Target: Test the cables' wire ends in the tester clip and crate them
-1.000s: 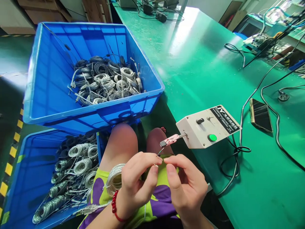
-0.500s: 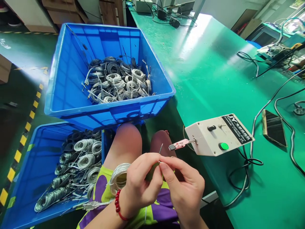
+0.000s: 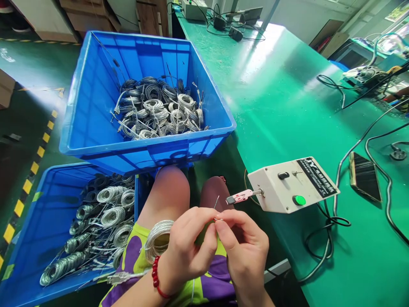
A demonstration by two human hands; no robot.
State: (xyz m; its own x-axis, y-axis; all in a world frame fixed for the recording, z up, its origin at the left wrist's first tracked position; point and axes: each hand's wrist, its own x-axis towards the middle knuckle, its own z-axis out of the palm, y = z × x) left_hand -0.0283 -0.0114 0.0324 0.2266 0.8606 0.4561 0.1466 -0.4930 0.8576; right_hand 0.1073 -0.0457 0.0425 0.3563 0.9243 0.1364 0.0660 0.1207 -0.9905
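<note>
Above my lap, my left hand [image 3: 193, 245] and my right hand [image 3: 244, 245] meet, thumbs and fingertips pinching the thin wire end [image 3: 216, 201] of a cable. A short strand of it sticks up past the fingertips. The clear cable's coil [image 3: 158, 241] hangs beside my left hand, and a pale plug [image 3: 123, 277] lies below by my left wrist. Just beyond my right hand, the pink-and-dark clamp [image 3: 238, 197] of a small white machine [image 3: 292, 183] points toward my fingers, not touching them. Fingers hide most of the bared wires.
A large blue crate [image 3: 148, 147] holding coiled cables stands ahead. A lower blue crate [image 3: 28, 256] with more coils is at left. On the green table [image 3: 265, 115] lie a phone [image 3: 364, 177], loose black cords [image 3: 329, 238] and, far back, power adapters [image 3: 235, 33].
Both hands have shifted very slightly down while keeping their pinch on the wire end. The view has moved a little; the crates and machine stay in place.
</note>
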